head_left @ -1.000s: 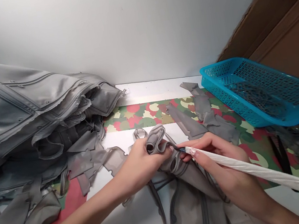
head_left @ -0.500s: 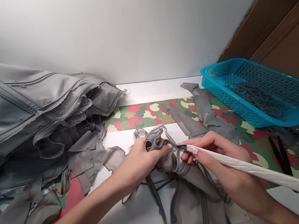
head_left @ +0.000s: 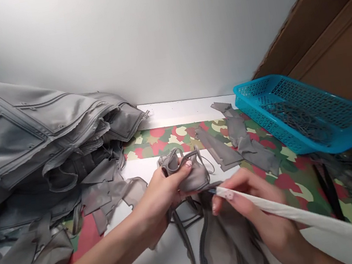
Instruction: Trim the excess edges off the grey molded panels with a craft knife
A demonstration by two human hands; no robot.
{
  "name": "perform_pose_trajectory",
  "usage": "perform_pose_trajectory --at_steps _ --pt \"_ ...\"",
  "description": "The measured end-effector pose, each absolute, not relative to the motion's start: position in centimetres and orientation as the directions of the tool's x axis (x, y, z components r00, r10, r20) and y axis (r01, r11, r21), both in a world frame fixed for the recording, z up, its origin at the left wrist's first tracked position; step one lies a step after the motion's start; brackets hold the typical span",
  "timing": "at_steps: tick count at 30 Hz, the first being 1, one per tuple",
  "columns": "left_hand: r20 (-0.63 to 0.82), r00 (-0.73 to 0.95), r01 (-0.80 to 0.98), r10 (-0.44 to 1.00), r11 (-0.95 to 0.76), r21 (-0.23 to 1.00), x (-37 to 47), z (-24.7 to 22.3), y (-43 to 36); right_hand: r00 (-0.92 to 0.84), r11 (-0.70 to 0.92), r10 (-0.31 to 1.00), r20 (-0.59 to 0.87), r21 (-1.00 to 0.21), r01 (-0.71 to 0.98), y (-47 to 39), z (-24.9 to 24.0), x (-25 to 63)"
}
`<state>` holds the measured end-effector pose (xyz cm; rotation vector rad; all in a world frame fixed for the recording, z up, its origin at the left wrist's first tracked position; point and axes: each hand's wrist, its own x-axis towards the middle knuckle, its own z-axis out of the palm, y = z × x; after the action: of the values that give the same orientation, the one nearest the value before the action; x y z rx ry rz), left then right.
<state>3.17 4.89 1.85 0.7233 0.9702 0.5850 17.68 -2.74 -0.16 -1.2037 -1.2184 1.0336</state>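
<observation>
My left hand (head_left: 171, 186) is closed around a bunched, thin grey rubbery sheet (head_left: 193, 176), its thumb pressed on top. Loose strips and loops stick up from the bunch, and a part with raised dark outlines (head_left: 218, 246) hangs down toward me. Between thumb and fingers, my right hand (head_left: 259, 208) pinches a long white-wrapped tool (head_left: 304, 209) like a pen. The narrow tip of the tool meets the lower edge of the bunch, just right of my left hand. Blur hides whether the tip is a blade.
At left rises a big heap of grey moulded sheets (head_left: 36, 124). Grey scraps (head_left: 222, 146) lie on the patterned table covering (head_left: 170, 137). A blue basket (head_left: 297, 129) holding thin grey strips stands at right, beside brown cardboard (head_left: 329, 20). Black tweezers-like tool (head_left: 329, 192) lies nearby.
My right hand and the tool have moved slightly down and left along the sheet. My left hand has turned the bunch, and its thumb now sits higher. The view has shifted slightly.
</observation>
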Motion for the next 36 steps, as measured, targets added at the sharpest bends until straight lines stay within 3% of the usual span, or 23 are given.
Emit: perform_pose_trajectory --at_steps 2,6,10,15,21,24,27,32,36 --pt "-0.516 0.461 -0.152 0.722 0.637 0.755 3.1 1.9 4.6 0.013 -0.098 0.995 -0.101 -0.984 -0.148 -2.4 -0.3 17.6" --pt "-0.522 0.452 -0.193 0.724 0.65 0.735 3.2 2.1 4.4 -0.049 -0.279 0.958 -0.284 -0.87 -0.408 -1.9 -0.1 17.5" --pt "-0.509 0.459 -0.226 0.728 0.649 0.726 3.3 2.3 4.7 -0.053 -0.259 0.959 -0.278 -0.787 -0.559 -1.6 0.5 17.5" --pt "-0.333 0.5 -0.309 0.799 0.524 0.794 3.2 1.7 4.7 -0.007 -0.113 0.986 -0.168 -0.631 -0.767 -0.9 0.9 18.4" --pt "-0.338 0.414 -0.008 0.845 0.375 0.927 3.1 0.5 4.1 0.074 -0.073 0.972 -0.223 -0.584 -0.808 -0.4 1.2 19.6" --pt "-0.294 0.415 0.184 0.861 0.237 0.954 2.9 0.9 4.1 0.139 -0.058 0.959 -0.245 -0.655 -0.753 -0.6 1.2 19.6" --pt "-0.292 0.52 0.263 0.803 0.174 0.949 2.2 1.4 4.3 0.189 -0.079 0.946 -0.263 -0.753 -0.653 -0.7 1.0 19.5" --pt "-0.195 0.632 0.255 0.75 0.036 0.966 1.0 1.7 4.0 0.009 -0.232 0.958 -0.287 -0.793 -0.563 -0.9 1.0 19.3" --pt "-0.024 0.634 0.35 0.773 -0.259 0.9 1.6 1.8 3.4 -0.115 -0.272 0.96 -0.257 -0.744 -0.61 -1.1 0.9 18.8"
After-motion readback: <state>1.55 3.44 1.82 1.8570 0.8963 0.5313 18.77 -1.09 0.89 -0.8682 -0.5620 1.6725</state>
